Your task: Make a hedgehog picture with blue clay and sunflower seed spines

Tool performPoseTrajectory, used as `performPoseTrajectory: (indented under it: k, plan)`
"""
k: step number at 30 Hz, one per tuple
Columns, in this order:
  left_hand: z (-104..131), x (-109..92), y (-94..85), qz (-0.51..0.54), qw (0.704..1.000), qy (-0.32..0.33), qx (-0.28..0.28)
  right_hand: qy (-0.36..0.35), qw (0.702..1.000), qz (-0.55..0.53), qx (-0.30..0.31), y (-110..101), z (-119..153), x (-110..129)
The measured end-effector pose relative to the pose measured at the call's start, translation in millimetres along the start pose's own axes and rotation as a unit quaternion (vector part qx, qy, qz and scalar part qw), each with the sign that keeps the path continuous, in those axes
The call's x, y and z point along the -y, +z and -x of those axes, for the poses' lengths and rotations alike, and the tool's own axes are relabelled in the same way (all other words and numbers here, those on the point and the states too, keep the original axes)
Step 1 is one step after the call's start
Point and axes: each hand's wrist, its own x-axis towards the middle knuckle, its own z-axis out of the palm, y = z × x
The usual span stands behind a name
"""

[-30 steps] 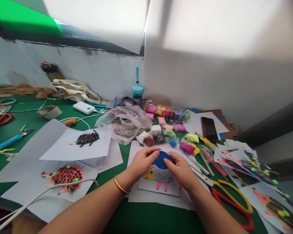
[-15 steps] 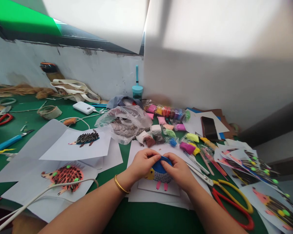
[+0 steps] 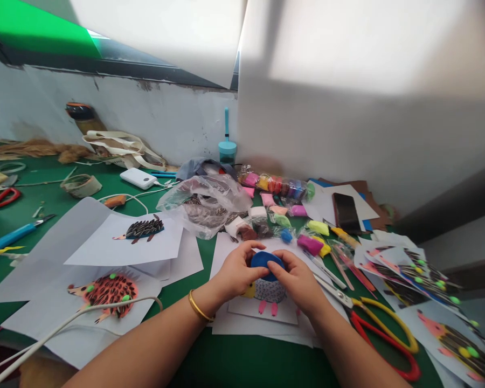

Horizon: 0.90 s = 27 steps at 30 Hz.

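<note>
Between my hands is a flattened piece of blue modelling clay (image 3: 267, 262), held above a paper picture. My left hand (image 3: 238, 269) has its thumb on the clay's left side, with the forefinger raised along the far edge. My right hand (image 3: 293, 275) pinches the right side, thumb on top. Beneath them lies a hedgehog picture (image 3: 270, 293) with a yellow face, a grey scribbled body and two pink feet; its upper part is hidden by the clay and my fingers. White sheets (image 3: 234, 327) lie under that picture.
Large scissors (image 3: 382, 323) with red and yellow handles lie right of my right hand. Small clay packets (image 3: 311, 245) and a plastic bag of seeds (image 3: 206, 207) lie beyond. Seed hedgehog pictures (image 3: 113, 296) flank both sides. A white cable (image 3: 101, 307) crosses the left sheets.
The blue clay has tilted so more of its flat face shows. My left forefinger has lifted off it, and the left thumb has shifted across the clay. My right hand still grips it.
</note>
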Motion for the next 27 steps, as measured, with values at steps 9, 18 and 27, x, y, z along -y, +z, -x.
performPoseTrajectory:
  k: [9,18,27]
  plan:
    - [0.6,-6.5,-0.5,-0.009,0.999,-0.026,-0.027,0.007,1.000,-0.010,-0.007,-1.9,0.2,-5.2]
    - [1.0,-12.2,-0.6,-0.004,0.998,-0.010,-0.055,-0.028,1.000,-0.004,-0.012,-3.8,-2.3,-1.5]
    - [1.3,-9.1,-1.1,0.085,0.995,-0.033,-0.030,-0.072,0.995,0.068,-0.023,-3.4,1.9,1.3]
